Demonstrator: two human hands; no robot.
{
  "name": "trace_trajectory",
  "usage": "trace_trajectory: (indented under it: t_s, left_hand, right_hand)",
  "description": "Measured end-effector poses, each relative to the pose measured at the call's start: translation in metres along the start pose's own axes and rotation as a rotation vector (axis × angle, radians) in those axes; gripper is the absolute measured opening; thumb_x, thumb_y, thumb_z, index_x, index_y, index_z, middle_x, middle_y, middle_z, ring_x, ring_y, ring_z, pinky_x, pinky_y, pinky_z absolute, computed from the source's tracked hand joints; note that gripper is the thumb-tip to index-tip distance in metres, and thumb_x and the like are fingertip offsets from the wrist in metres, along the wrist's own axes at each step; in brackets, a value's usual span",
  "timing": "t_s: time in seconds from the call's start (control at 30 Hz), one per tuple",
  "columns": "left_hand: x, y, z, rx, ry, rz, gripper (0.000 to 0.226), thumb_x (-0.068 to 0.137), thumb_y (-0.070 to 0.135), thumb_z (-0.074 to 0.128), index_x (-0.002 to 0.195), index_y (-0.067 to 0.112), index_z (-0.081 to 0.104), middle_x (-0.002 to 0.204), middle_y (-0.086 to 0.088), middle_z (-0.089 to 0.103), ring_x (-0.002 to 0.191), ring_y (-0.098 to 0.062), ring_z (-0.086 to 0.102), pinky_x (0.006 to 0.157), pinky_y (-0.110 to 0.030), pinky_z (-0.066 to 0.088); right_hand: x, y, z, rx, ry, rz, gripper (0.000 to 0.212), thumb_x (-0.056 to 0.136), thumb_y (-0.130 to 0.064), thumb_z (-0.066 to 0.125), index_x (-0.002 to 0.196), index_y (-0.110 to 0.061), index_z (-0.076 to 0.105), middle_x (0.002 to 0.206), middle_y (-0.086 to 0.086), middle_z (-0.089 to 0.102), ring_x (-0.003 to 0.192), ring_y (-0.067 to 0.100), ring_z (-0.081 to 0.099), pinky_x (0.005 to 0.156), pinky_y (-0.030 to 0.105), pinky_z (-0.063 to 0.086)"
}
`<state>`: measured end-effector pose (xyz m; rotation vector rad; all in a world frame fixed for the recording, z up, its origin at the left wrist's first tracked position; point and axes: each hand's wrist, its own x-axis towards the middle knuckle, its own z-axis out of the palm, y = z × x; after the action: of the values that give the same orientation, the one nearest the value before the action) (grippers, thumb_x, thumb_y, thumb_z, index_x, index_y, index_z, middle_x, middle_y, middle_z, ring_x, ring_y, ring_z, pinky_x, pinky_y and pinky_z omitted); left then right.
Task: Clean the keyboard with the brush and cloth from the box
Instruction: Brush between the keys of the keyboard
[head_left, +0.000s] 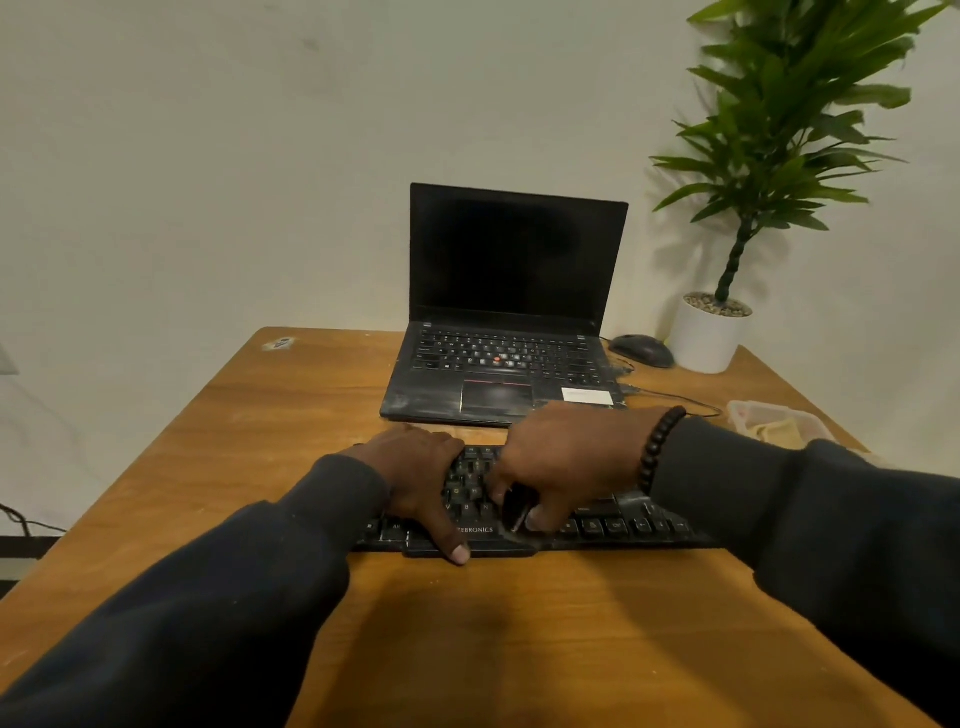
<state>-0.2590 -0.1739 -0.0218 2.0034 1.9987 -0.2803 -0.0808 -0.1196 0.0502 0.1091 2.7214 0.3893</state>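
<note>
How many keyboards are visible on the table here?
2: the separate black keyboard under both hands at the near edge, and the laptop's built-in keyboard behind it.

table (291, 467): smooth wood | keyboard (623, 525): black, probably plastic | laptop (514, 312): matt

Open black laptop (506, 317), dark screen, on brown wooden table (291, 415) by pale wall (208, 156). Dark computer mouse (641, 351) just right of it, cable trailing. Green leafy plant in white round pot (707, 332) at far right corner.
</note>
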Motion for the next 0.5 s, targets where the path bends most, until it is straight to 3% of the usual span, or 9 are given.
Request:
trace_trajectory:
  t_s: [0.13,0.2,0.27,0.5]
  left_hand:
    - [-0.002,0.002,-0.005,-0.024,-0.011,-0.003,0.113,0.048,0.079,0.079,0.141,0.027,0.039,0.136,0.003,0.054,0.121,-0.020,0.051,0.107,-0.043,0.041]
    - [-0.006,0.000,-0.004,-0.010,0.001,0.007,0.113,0.051,0.078,0.079,0.143,0.026,0.037,0.138,0.003,0.052,0.122,-0.019,0.048,0.110,-0.042,0.037]
    - [-0.013,-0.005,-0.003,-0.003,0.001,0.008,0.114,0.055,0.076,0.079,0.147,0.026,0.032,0.144,0.003,0.046,0.128,-0.018,0.042,0.114,-0.038,0.030]
    - [-0.024,-0.007,-0.015,-0.005,-0.069,-0.020,0.125,0.065,0.062,0.082,0.158,0.022,0.007,0.165,0.000,0.014,0.150,-0.026,0.011,0.121,-0.044,0.012]
  right_hand:
    - [-0.002,0.010,-0.001,-0.039,0.093,0.076,0.037,0.087,-0.042,0.064,0.116,-0.021,0.058,0.084,-0.008,0.055,0.075,0.008,0.054,0.057,0.017,0.044]
    - [0.000,0.003,0.006,0.006,0.032,0.009,0.037,0.087,-0.041,0.066,0.117,-0.021,0.060,0.089,-0.006,0.061,0.081,0.011,0.059,0.068,0.023,0.053]
    - [-0.006,0.003,0.007,0.132,0.049,-0.014,0.035,0.088,-0.041,0.064,0.118,-0.024,0.060,0.094,-0.007,0.064,0.086,0.009,0.060,0.073,0.023,0.053]
    - [-0.007,0.036,0.019,0.059,0.146,0.182,0.035,0.089,-0.043,0.061,0.118,-0.023,0.057,0.095,-0.008,0.061,0.083,0.008,0.057,0.060,0.015,0.040]
